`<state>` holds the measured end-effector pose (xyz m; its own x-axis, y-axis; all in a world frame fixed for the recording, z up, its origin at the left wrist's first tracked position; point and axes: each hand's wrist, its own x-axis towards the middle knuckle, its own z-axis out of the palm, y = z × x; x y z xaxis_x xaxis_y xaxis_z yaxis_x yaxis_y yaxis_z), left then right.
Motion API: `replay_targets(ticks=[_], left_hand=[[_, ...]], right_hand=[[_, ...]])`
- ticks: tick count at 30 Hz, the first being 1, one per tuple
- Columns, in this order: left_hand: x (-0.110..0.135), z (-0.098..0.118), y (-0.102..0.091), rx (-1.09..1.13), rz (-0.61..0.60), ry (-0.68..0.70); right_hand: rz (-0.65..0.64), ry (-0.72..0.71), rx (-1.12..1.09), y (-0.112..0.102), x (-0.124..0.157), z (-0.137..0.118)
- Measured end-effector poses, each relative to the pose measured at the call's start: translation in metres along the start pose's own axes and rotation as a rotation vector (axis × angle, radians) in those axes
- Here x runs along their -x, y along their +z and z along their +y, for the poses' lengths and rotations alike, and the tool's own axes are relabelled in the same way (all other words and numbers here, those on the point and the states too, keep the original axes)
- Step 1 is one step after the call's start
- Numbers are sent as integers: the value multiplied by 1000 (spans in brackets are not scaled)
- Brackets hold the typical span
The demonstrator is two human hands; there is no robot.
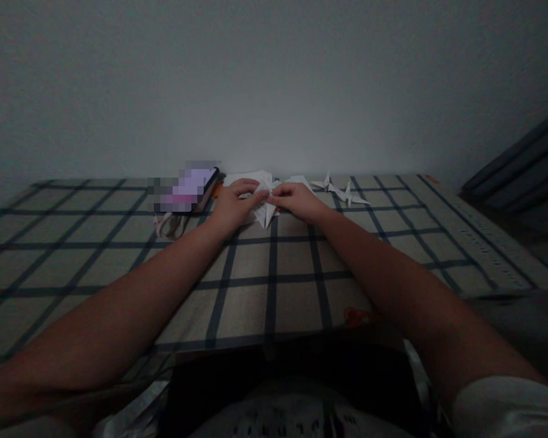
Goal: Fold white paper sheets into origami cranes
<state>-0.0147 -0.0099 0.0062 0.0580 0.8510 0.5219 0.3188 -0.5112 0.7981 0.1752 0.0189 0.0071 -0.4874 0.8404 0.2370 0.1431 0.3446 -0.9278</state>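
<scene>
Both of my arms reach forward over a checked cloth (292, 267). My left hand (234, 205) and my right hand (296, 201) meet at a piece of white folded paper (265, 214) lying on the cloth. The fingertips of both hands pinch its upper part, and its pointed flaps stick out below them. More white paper (256, 178) lies just behind the hands.
Two finished white paper cranes (344, 191) stand to the right of my hands. A phone with a lit screen (187, 190) lies to the left, with a looped cord (168, 226) under it. A plain wall rises behind. A dark object lies close to my body.
</scene>
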Motion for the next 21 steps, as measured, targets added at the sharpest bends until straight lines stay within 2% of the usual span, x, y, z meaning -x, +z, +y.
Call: replay_targets(ticks=[7,12,21], left_hand=[[3,5,0,53,-50,-111],[5,11,2,102,-11,-172],[6,10,5,250,29,-280]], right_hand=[[-21,-13,25,0,-2,6],[-50,-41,46,1,-1,5],[-65,-36,46,4,2,-1]])
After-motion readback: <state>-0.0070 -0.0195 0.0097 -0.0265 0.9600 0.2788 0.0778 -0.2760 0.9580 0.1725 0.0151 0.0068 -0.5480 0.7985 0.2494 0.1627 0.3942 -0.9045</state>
